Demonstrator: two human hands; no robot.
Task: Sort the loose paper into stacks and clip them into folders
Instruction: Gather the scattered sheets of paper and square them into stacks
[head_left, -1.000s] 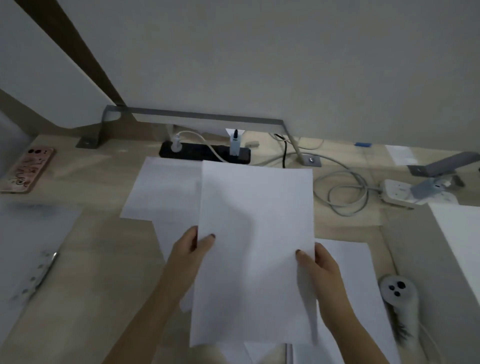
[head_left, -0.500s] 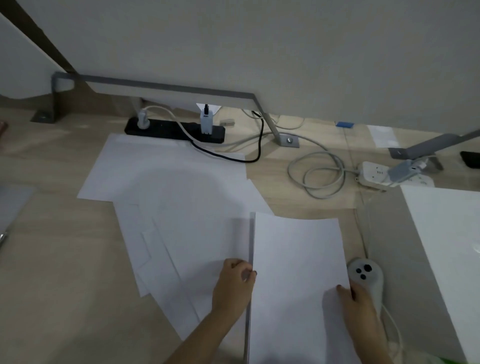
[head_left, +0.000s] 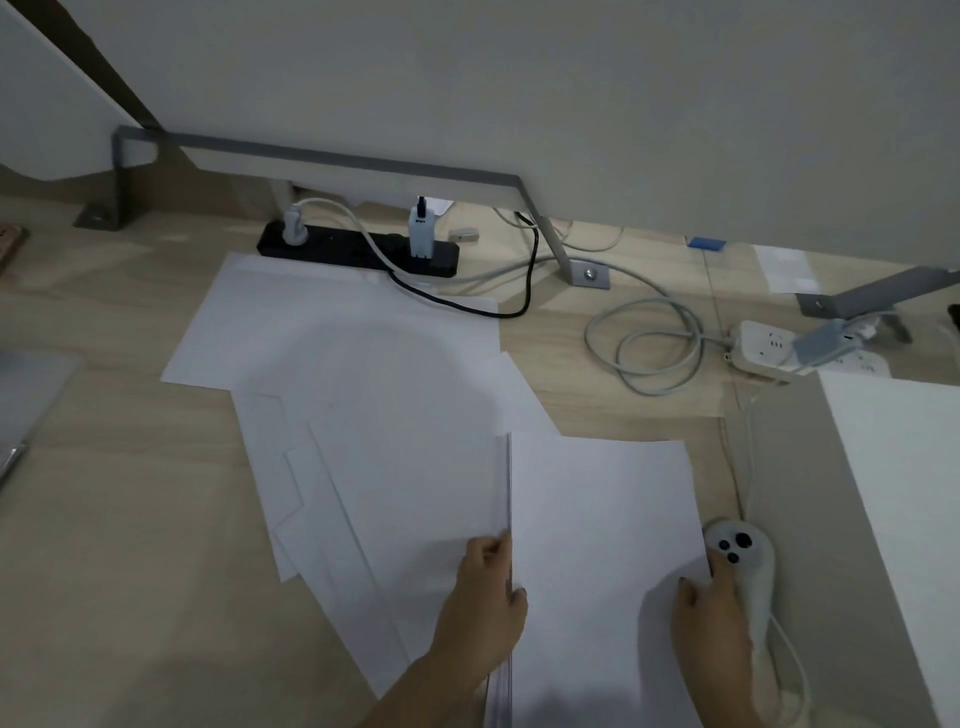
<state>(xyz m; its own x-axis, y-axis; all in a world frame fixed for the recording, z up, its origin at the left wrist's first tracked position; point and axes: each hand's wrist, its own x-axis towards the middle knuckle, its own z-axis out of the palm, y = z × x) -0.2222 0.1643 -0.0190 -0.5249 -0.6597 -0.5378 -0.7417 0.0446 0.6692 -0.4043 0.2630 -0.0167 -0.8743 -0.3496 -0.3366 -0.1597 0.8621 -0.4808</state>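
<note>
My left grip (head_left: 483, 597) curls round the squared left edge of the thick white paper stack (head_left: 597, 519), and my right grip (head_left: 711, 618) pinches its right edge, thumb on top. The stack lies flat between them on the pale woodgrain counter (head_left: 104, 519). Thin, smooth loose sheets (head_left: 389, 441) fan out, overlapping, left of my left grip. A rounded white plastic device (head_left: 748, 566) sits just right of my right grip.
</note>
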